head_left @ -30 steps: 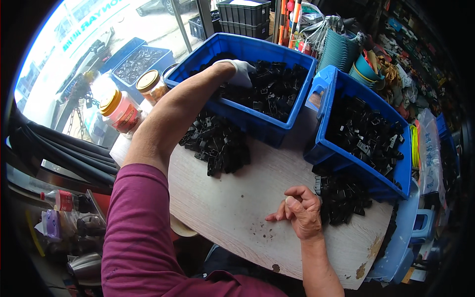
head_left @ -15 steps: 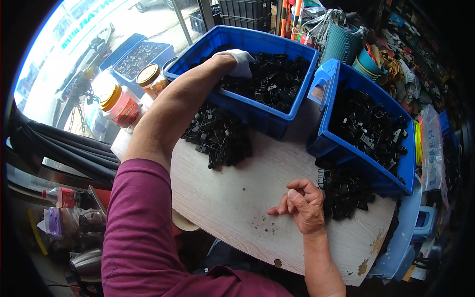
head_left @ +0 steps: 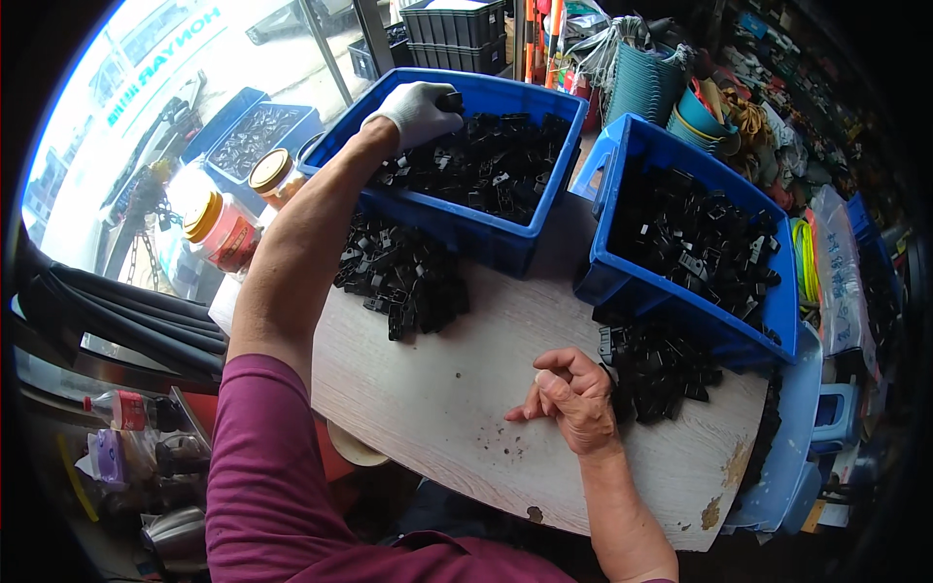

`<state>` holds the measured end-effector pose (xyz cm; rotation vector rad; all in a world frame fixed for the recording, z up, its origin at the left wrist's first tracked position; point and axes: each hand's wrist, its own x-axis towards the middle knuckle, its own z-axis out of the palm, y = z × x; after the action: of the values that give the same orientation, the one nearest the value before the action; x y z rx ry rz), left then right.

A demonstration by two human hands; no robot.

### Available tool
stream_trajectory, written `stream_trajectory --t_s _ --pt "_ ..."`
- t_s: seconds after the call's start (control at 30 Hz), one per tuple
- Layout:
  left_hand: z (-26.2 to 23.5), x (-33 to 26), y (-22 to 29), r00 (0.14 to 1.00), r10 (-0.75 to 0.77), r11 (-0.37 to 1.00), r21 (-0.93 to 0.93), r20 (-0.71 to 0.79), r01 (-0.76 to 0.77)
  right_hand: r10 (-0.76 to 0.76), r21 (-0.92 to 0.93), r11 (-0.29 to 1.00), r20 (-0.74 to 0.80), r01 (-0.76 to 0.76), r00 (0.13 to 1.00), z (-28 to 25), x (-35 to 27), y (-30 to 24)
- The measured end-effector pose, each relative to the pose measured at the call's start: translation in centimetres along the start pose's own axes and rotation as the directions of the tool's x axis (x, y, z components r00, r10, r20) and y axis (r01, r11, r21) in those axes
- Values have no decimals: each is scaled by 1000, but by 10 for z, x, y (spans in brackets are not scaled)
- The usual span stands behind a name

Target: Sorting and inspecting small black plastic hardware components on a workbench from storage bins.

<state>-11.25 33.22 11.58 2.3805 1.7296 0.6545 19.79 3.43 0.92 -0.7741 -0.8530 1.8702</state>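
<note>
1. Reaching up to the top centre of the frame, our left hand (head_left: 416, 112), in a white glove, is now over the far-left corner of the left blue bin (head_left: 530, 248); a second ago it sat lower, above the middle of that bin's load.
2. Its fingers are curled together and pinch a small black plastic part (head_left: 449, 100), held just above the heap of like parts in the bin.
3. From that shift we judge that a piece has been picked out of the bin and lifted free of the rest.
4. Our bare right hand (head_left: 573, 394) has barely moved: it rests on the pale wooden worktop (head_left: 437, 418) at lower centre, fingers loosely bent with nothing between them.
5. It lies just beside the loose pile of black parts (head_left: 661, 374) under the right blue bin (head_left: 622, 282).
6. A second loose pile (head_left: 403, 277) lies at centre left, touching the left bin's near wall, below our left forearm.
7. Two jars with gold lids (head_left: 233, 219) stand at the left edge of the worktop.
</note>
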Motion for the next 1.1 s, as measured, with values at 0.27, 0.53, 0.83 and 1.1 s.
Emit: stream_trajectory --t_s 0.27,0.53,0.83,1.1 --pt "-27 -73 36 925 27 952 -273 -379 -140 -9 -21 1000 2 9 1000 -1 0 0" --pt "-11 -165 28 658 -10 961 -189 -753 -202 -8 -6 1000 -12 8 1000 0 1 0" --pt "52 -210 2 799 -126 991 -101 -588 83 -33 -9 999 -2 33 999 -1 2 2" --pt "47 -210 10 799 -38 990 86 -601 111 -46 -24 999 4 47 999 0 2 1"
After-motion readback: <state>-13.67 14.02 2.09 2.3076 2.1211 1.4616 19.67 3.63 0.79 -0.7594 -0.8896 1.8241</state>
